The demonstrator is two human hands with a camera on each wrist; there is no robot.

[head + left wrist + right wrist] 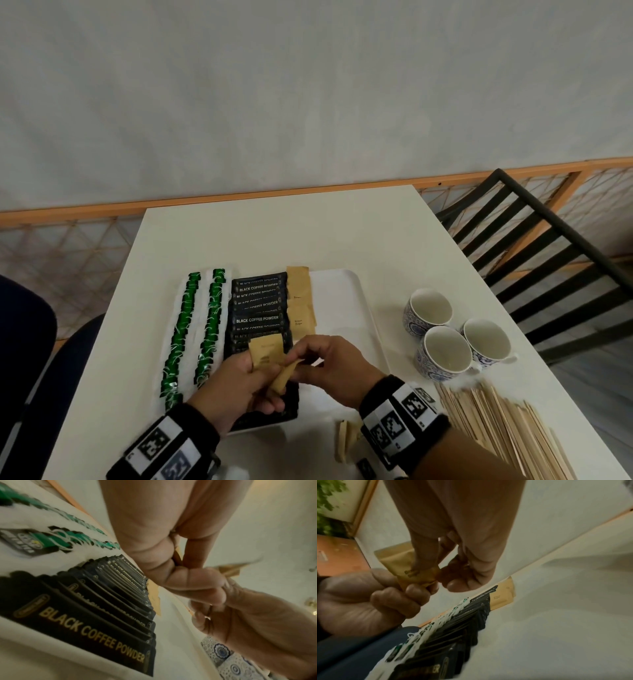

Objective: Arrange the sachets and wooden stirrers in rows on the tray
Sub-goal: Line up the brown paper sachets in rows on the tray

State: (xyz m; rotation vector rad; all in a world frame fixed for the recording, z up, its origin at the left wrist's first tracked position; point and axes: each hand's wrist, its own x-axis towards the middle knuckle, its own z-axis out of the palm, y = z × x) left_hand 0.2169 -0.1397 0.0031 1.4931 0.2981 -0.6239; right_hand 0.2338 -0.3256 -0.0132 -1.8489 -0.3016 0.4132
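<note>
We hold a small stack of brown paper sachets [266,351] in our left hand [236,390], fingers curled round their matte, flat rectangles; our right hand [334,368] pinches one sachet [282,377] at the stack's edge, thumb against fingertip. Both hands hover over the near end of the smooth white tray [346,308]. Beyond our left hand lie a row of glossy black coffee sachets [258,308], overlapped like shingles, and further left two rows of white-and-green sachets [195,329]; beyond our hands, a short row of brown sachets [299,301] sits beside the black ones. Right of our right wrist lies a heap of thin, pale wooden stirrers [507,428], cut off by the frame; beyond it, three patterned blue-and-white cups [455,335]. Our wrist partly hides more brown sachets [346,442] on the table [274,240]; the wrist views blur with motion.
</note>
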